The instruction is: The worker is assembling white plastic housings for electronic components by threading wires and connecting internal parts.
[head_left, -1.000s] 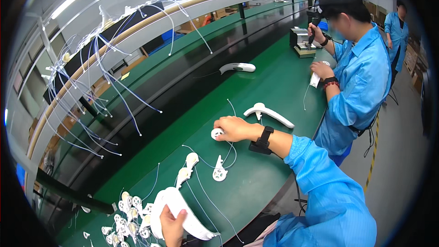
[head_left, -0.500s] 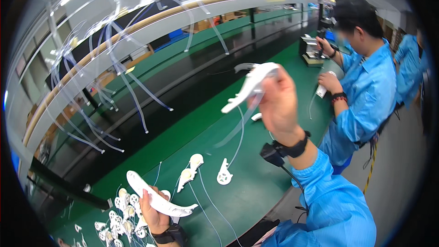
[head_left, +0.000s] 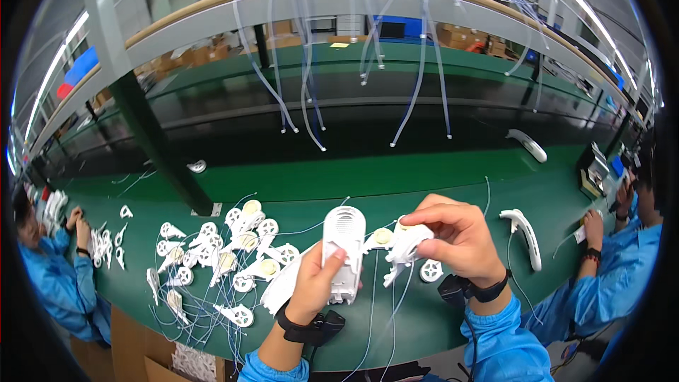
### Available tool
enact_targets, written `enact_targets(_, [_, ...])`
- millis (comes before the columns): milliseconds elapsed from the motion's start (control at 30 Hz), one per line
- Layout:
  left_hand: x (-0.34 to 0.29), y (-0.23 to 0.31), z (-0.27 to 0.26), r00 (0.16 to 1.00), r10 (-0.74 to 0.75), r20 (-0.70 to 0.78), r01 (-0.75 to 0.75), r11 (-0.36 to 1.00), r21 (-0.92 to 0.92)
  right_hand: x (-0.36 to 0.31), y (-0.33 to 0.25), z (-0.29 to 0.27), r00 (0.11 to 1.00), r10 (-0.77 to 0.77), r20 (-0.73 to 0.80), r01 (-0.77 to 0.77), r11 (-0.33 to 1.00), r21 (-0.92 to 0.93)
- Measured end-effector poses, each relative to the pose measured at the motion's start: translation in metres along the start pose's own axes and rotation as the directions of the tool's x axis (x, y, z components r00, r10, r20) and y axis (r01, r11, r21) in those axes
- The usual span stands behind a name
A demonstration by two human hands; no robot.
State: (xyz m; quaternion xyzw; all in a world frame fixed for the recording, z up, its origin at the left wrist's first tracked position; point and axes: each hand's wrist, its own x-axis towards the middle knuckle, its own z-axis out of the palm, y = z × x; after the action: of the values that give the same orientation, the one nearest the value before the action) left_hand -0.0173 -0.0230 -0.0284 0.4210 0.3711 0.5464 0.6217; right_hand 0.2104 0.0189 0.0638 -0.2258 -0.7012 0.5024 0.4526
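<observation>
My left hand [head_left: 312,284] grips a white plastic shell [head_left: 346,223], long, with a rounded slotted end pointing away from me. The thumb lies on its face. Just to the right, my right hand [head_left: 456,240] pinches a small white plastic part [head_left: 409,246] between thumb and fingers, and thin cables hang below it. Between the two hands is a white part with a cream disc [head_left: 382,238]. Next to my right fingers, a spoked white wheel piece [head_left: 431,271] lies on the green bench [head_left: 297,345]. Another white shell [head_left: 277,293] sits partly behind my left hand.
Left of my hands spreads a pile of white wheel parts [head_left: 226,262] with tangled cables. Curved white pieces [head_left: 525,235] lie to the right. Cables [head_left: 424,85] hang from the rail above. A green post [head_left: 159,145] stands at left. Co-workers [head_left: 60,262] sit on both sides.
The view has swung left. My right hand has come down from its raised position and holds a small part instead of the curved piece. The left hand's shell now points away from me.
</observation>
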Motion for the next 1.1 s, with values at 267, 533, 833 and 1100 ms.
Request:
enact_targets(267, [-0.006, 0.002, 0.001, 0.996, -0.037, 0.085, 0.031, 0.997, 0.071, 0.012, 0.030, 0.016, 0.993, 0.112, -0.033, -0.113, 0.994, -0.005])
enact_targets(533, [-0.007, 0.001, 0.004, 0.996, 0.009, 0.093, -0.025, 0.984, 0.176, 0.022, 0.049, 0.024, 0.997, 0.075, -0.021, -0.078, 0.979, -0.191])
enact_targets(833, [-0.007, -0.003, 0.005, 0.997, 0.038, 0.062, -0.054, 0.960, 0.274, 0.023, 0.058, 0.024, 0.996, 0.072, -0.047, -0.081, 0.968, -0.236])
enact_targets(1100, [-0.006, 0.002, 0.014, 0.993, 0.110, 0.042, -0.116, 0.859, 0.499, 0.024, 0.060, 0.023, 0.998, -0.046, -0.043, 0.027, 0.934, -0.355])
